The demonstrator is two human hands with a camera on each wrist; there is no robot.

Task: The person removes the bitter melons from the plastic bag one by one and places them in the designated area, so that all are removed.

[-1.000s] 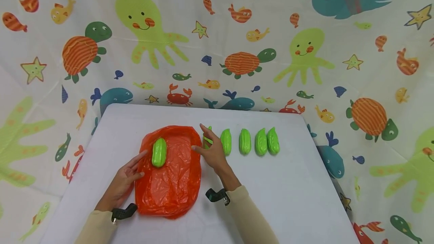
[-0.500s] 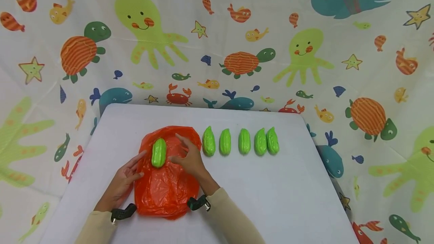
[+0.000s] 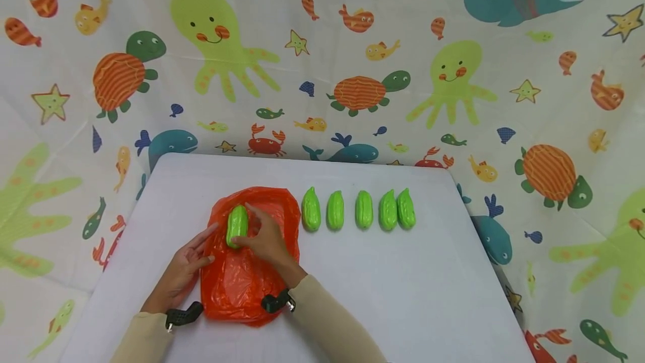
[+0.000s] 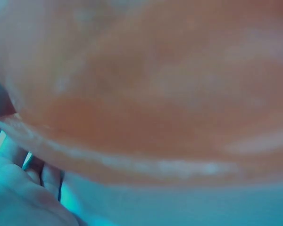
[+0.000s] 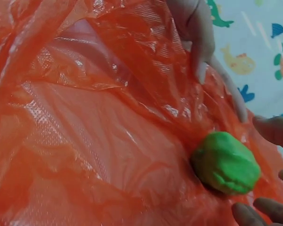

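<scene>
A red plastic bag [image 3: 237,290] lies spread on the white table, with one bright green, ridged, gourd-like vegetable [image 3: 238,220] on it. My left hand [image 3: 182,273] holds the bag's left edge; in the left wrist view the red film covers most of the picture, with fingers [image 4: 19,165] below its rim. My right hand [image 3: 267,242] is at the vegetable, its thumb overlapping the lower end in the head view. From the right wrist, spread fingers [image 5: 273,132] stand around the vegetable [image 5: 226,162] with a gap visible.
Several more green vegetables [image 3: 364,210] lie in a row right of the bag on the white table [image 3: 403,284]. Behind the table hangs a cloth [image 3: 322,32] printed with sea animals. Each wrist wears a dark camera mount [image 3: 183,315].
My right hand has moved left from above the row's first vegetable, across the bag, to the vegetable on it. That vegetable looks slightly more tilted. My left hand has stayed at the bag's edge.
</scene>
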